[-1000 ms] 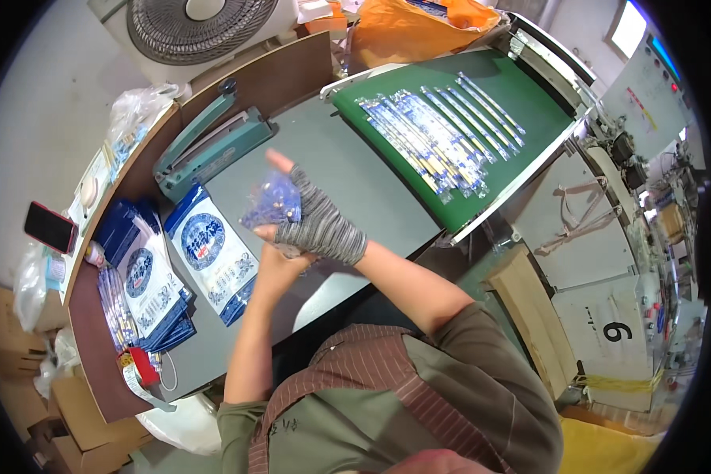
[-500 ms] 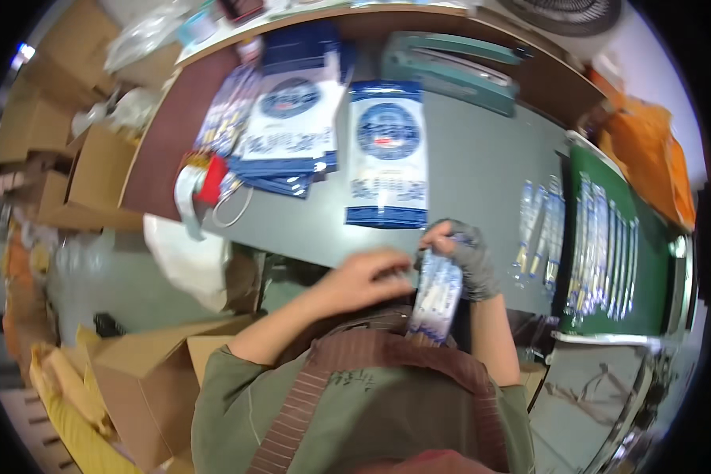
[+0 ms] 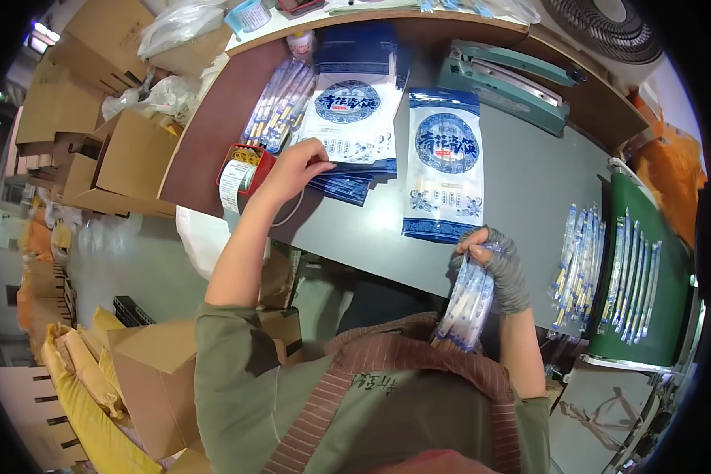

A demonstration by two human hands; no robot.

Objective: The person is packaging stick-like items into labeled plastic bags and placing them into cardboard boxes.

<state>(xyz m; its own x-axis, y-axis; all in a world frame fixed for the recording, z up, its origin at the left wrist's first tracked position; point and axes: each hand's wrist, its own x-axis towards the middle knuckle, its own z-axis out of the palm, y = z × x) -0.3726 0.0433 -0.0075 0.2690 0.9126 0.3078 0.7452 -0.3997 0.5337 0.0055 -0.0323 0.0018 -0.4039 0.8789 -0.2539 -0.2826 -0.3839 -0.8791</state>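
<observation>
My left hand [image 3: 291, 170] reaches to the lower edge of a pile of blue-and-white printed pouches [image 3: 347, 118], its thumb and fingers closed on the top pouch's near corner. In front of my apron, my right hand [image 3: 502, 268], in a grey fingerless glove, grips a bundle of slim sticks [image 3: 468, 308] in clear-and-blue wrappers. The bundle hangs down from its fingers. Just beyond the right hand a single pouch [image 3: 444, 166] lies flat on the grey table [image 3: 355, 237].
More wrapped sticks [image 3: 280, 103] lie left of the pile, by a red tape dispenser [image 3: 249, 167]. A green bag sealer [image 3: 505, 83] stands at the back. Loose wrapped sticks [image 3: 581, 265] and a green board [image 3: 656, 237] with a row of them are at right. Cardboard boxes [image 3: 138, 158] stand left.
My left hand has moved from beside the stick bundle, left and away from me, onto the pouch pile. The right hand still holds the bundle. The whole view has shifted.
</observation>
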